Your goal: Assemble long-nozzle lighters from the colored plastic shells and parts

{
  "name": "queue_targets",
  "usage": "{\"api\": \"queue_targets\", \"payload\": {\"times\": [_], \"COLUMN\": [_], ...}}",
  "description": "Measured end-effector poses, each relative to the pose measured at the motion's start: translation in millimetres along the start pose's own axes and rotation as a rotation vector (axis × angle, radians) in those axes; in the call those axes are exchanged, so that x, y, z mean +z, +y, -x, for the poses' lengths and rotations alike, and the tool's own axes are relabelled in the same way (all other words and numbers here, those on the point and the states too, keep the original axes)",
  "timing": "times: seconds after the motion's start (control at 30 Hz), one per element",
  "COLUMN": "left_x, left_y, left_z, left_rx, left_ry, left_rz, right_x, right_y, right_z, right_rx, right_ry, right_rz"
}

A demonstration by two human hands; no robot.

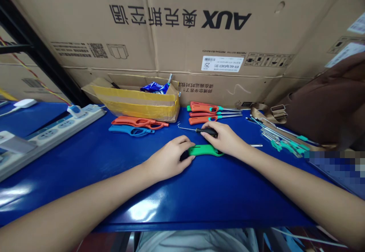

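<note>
A green lighter [203, 150] of the long-necked kind lies across the blue table, its metal tube pointing right behind my right wrist. My left hand [173, 157] closes its fingers and thumb on the lighter's left end. In my right hand [218, 135] is a screwdriver [207, 131] with a black handle, its thin shaft pointing left. Small screws [178, 124] are at or just beyond the screwdriver's tip; whether they touch it I cannot tell. Part of the lighter's trigger end is hidden by my right hand.
Behind are several assembled orange lighters [203, 119], and to their left orange shells [137, 122] and blue shells [131, 130]. A taped cardboard box [137, 105] stands behind those. Metal tubes with green parts [281, 138] lie right, near a brown bag [322, 103]. A power strip [54, 130] lies left.
</note>
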State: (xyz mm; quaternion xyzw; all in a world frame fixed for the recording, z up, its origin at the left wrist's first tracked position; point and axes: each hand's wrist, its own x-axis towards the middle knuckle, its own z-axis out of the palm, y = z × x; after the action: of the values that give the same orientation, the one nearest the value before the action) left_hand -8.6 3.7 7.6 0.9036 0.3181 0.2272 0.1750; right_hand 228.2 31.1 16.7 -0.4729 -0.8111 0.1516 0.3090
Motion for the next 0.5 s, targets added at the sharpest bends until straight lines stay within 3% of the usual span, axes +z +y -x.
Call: {"api": "queue_targets", "payload": {"times": [0.2,0.37,0.5], "left_x": [5.0,9.1,7.7], "left_y": [3,7,7], "left_z": [-1,-1,-1], "left_rx": [0.01,0.066,0.115], "left_ry": [0.02,-0.016,-0.057], "left_rz": [0.092,0.173,0.199], "right_x": [-28,-39,-38], "right_y": [-10,-13,-10], "right_z": [9,18,20], "right_rx": [0.194,0.435,0.472], "right_ry": [0.204,0.377,0.44], "right_rz": [-0.207,-0.697,-0.989]}}
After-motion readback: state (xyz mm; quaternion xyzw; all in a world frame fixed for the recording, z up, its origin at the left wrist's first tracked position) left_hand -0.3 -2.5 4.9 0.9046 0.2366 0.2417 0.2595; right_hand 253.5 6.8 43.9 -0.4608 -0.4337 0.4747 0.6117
